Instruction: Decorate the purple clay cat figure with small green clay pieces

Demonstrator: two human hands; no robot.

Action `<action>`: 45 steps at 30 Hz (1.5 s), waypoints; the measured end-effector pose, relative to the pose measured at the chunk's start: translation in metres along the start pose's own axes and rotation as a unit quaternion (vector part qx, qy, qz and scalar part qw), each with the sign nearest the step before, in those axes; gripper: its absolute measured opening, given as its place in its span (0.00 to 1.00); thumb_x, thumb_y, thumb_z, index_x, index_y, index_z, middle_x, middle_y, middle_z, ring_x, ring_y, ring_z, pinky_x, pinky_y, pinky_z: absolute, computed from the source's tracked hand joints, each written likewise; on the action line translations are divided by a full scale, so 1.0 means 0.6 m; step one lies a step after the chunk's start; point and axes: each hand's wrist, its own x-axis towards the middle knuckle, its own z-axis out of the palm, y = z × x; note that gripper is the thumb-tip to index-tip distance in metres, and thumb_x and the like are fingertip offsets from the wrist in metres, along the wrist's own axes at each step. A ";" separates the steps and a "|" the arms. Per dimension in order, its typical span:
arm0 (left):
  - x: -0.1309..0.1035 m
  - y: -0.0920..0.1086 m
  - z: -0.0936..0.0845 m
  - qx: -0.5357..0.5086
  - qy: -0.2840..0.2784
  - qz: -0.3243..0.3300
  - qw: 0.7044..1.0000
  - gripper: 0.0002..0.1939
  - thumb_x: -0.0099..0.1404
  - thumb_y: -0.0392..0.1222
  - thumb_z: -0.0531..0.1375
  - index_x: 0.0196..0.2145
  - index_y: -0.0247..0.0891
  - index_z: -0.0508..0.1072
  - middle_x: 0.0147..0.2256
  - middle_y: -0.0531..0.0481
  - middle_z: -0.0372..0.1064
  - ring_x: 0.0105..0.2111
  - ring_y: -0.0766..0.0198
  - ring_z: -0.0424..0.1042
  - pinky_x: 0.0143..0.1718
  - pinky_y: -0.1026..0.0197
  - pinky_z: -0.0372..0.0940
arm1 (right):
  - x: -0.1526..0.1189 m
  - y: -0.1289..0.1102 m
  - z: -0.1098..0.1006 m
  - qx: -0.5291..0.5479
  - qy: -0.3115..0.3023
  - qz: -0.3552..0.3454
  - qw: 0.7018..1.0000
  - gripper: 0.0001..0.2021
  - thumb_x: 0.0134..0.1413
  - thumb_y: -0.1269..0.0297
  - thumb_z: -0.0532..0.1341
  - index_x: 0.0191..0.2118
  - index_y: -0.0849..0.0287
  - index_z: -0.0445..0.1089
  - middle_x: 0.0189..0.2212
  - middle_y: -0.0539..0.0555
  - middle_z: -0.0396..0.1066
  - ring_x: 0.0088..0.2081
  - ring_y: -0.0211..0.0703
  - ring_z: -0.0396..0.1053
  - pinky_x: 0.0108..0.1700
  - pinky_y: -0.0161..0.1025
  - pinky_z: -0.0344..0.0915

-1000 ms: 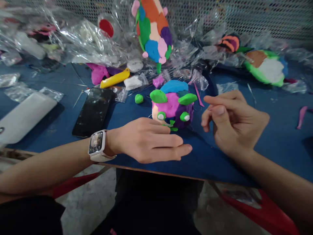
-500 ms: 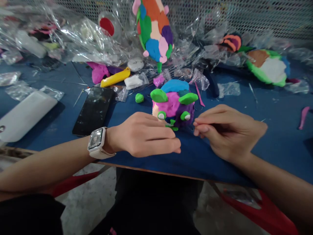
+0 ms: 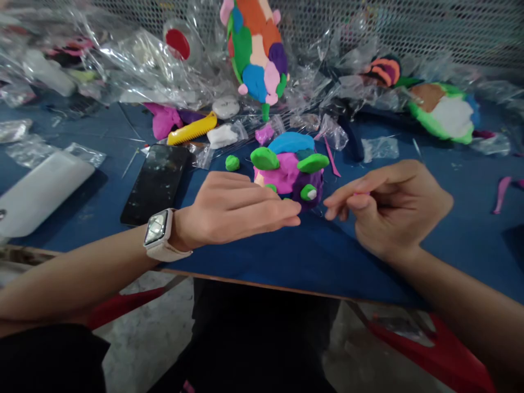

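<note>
A clay animal figure (image 3: 289, 170) stands on the table before me, with green ears, green-and-white eyes and pink, blue and purple patches. My left hand (image 3: 241, 206), fingers pressed together and curled downward, is in front of its face and covers the mouth and most of one eye. Whatever those fingers hold, if anything, is hidden under them. To the right of the figure, my right hand (image 3: 393, 207) pinches a tiny bit of pink clay (image 3: 361, 194) between thumb and forefinger. A green clay ball (image 3: 232, 162) lies to the figure's left.
A black phone (image 3: 154, 183) and a white power bank (image 3: 45, 191) lie at left. Behind are a yellow serrated tool (image 3: 192, 130), a pink tool (image 3: 332, 157), plastic wrappers (image 3: 139, 60) and a tall patchwork clay piece (image 3: 257, 52). Another pink tool (image 3: 501, 195) lies far right.
My left hand has risen slightly and its fingers have straightened, covering more of the figure's face. The right hand has turned up a little, and pink clay now shows in its pinch.
</note>
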 end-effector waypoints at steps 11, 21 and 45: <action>0.009 0.015 0.003 0.019 0.004 -0.014 1.000 0.08 0.76 0.38 0.63 0.51 0.38 0.77 0.41 0.52 0.83 0.35 0.72 0.82 0.38 0.69 0.76 | -0.005 -0.008 -0.004 -0.058 -0.078 -0.035 0.995 0.12 0.54 0.66 0.78 0.44 0.48 0.83 0.38 0.49 0.84 0.26 0.36 0.77 0.25 0.36 0.75; 0.006 0.025 0.008 -0.035 -0.059 0.069 0.995 0.04 0.74 0.43 0.64 0.38 0.46 0.78 0.34 0.54 0.80 0.26 0.69 0.75 0.23 0.63 0.65 | -0.026 -0.043 0.026 0.067 -0.165 0.036 0.983 0.10 0.52 0.67 0.79 0.39 0.49 0.83 0.32 0.49 0.80 0.29 0.38 0.75 0.27 0.37 0.73; 0.015 0.024 0.008 0.042 0.003 0.160 0.986 0.08 0.72 0.40 0.65 0.33 0.44 0.78 0.30 0.57 0.76 0.23 0.71 0.70 0.20 0.61 0.59 | -0.023 -0.032 0.020 0.108 -0.279 0.137 0.944 0.10 0.55 0.69 0.74 0.43 0.56 0.80 0.38 0.53 0.78 0.33 0.37 0.74 0.29 0.34 0.74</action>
